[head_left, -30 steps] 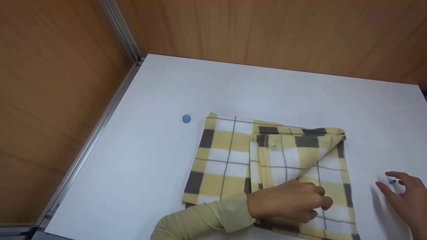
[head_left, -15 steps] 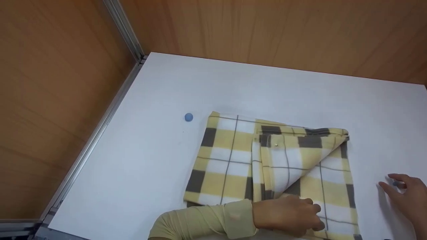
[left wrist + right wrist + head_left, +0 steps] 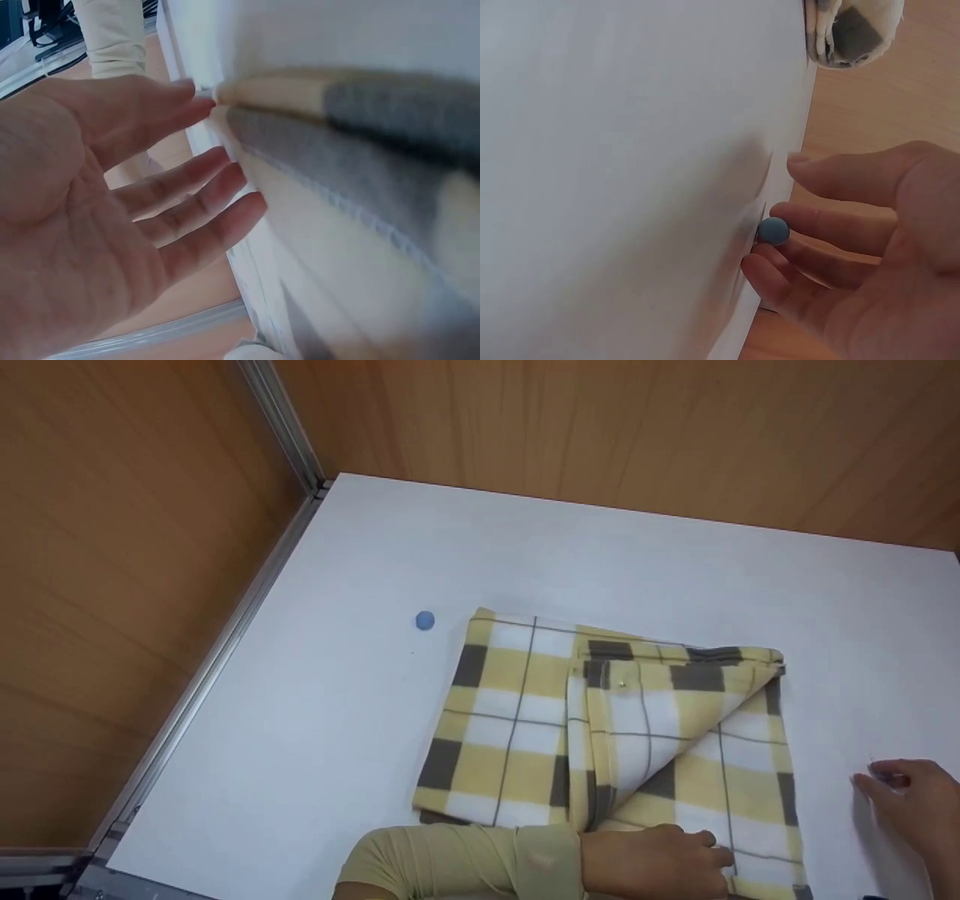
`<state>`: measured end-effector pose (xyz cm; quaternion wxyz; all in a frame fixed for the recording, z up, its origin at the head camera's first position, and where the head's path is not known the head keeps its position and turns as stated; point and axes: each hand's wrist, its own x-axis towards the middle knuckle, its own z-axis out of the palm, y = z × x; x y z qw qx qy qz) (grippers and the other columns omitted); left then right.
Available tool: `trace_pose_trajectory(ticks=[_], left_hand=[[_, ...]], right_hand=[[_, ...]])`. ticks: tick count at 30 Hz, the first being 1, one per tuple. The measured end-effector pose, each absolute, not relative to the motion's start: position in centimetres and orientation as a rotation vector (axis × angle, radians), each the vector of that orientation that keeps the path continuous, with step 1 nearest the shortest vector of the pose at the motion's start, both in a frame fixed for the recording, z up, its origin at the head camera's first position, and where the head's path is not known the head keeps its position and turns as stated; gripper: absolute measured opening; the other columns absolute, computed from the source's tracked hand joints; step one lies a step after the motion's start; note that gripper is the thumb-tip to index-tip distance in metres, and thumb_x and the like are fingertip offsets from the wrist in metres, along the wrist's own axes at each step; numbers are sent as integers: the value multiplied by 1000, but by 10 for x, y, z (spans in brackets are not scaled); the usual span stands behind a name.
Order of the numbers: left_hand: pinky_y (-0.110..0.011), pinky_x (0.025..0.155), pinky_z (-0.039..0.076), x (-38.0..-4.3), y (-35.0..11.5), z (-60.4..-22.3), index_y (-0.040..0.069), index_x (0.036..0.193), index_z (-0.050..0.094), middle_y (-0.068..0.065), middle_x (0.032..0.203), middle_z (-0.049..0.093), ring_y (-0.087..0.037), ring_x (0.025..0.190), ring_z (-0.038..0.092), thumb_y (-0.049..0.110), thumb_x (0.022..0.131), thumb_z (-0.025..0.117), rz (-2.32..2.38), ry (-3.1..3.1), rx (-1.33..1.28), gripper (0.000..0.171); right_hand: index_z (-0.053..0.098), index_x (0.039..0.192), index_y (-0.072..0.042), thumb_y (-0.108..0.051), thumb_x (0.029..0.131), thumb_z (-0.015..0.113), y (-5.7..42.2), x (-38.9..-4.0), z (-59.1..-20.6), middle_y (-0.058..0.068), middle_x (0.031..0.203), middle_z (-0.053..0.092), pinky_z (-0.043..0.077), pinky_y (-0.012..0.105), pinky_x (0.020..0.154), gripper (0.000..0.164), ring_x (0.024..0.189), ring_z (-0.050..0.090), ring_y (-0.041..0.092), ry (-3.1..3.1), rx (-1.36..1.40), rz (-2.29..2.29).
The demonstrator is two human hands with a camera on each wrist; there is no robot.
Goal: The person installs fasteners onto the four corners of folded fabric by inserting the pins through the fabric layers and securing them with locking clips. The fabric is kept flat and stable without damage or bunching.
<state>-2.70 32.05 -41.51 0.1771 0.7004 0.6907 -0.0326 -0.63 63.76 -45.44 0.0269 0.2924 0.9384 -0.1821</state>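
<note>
A yellow, white and grey checked blanket (image 3: 517, 712) lies folded on the white table, its upper layer turned back along a diagonal. My left hand (image 3: 656, 859) is low over the blanket in the head view. In the left wrist view, the thumb and index finger of my left hand (image 3: 127, 195) meet at the cloth's corner and seem to pinch it; the other fingers stretch out straight. At the right, my right hand (image 3: 919, 810) holds a small blue ball (image 3: 773, 231) between its fingers, the thumb standing apart. A tiny gold-coloured point (image 3: 622, 684) shows on the blanket's upper layer.
Another small blue ball (image 3: 425, 620) sits on the white table (image 3: 315, 697), left of the blanket. Wooden panels (image 3: 525, 427) stand along the back and left, with a metal rail (image 3: 247, 622) along the left edge.
My left hand has moved down towards the near edge, and the blanket's turned-back layer has followed, lengthening its diagonal fold. My right hand has stayed almost in place, its fingers closing slightly.
</note>
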Motion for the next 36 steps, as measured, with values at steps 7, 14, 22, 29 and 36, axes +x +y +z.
trace_pose_trajectory(ticks=[7,14,22,29,36], left_hand=[[-14,57,37,-17,330,-421,38,106,56,15,107,46,0,88,41,41,92,38,-133,2040,2039,23],[-15,57,35,-13,340,-424,36,108,55,17,114,43,-1,92,39,38,93,37,-200,2047,1990,24],[-10,52,38,-15,348,-414,28,91,62,12,91,49,1,74,45,23,91,46,29,2158,1909,17],[-7,60,37,-23,346,-409,20,102,61,8,109,46,1,86,44,14,81,59,321,2239,1863,22],[-10,69,40,-25,346,-405,24,122,51,11,122,40,0,100,40,20,84,56,279,2240,1829,38]], right_hand=[[59,90,13,-3,73,65,637,-1,-452,22,79,57,34,21,47,24,67,48,24,3027,808,-668],[60,89,10,-8,73,66,638,1,-453,19,78,58,35,21,46,24,68,49,25,2954,882,-669],[58,95,8,-8,77,64,632,0,-447,23,84,57,40,34,58,25,76,48,31,2850,1029,-650],[59,97,5,-13,80,63,632,6,-450,23,93,56,37,24,57,25,79,48,27,2934,1039,-688],[58,98,4,-13,78,65,618,10,-437,16,86,58,34,14,52,27,59,34,-11,3015,1014,-797]])
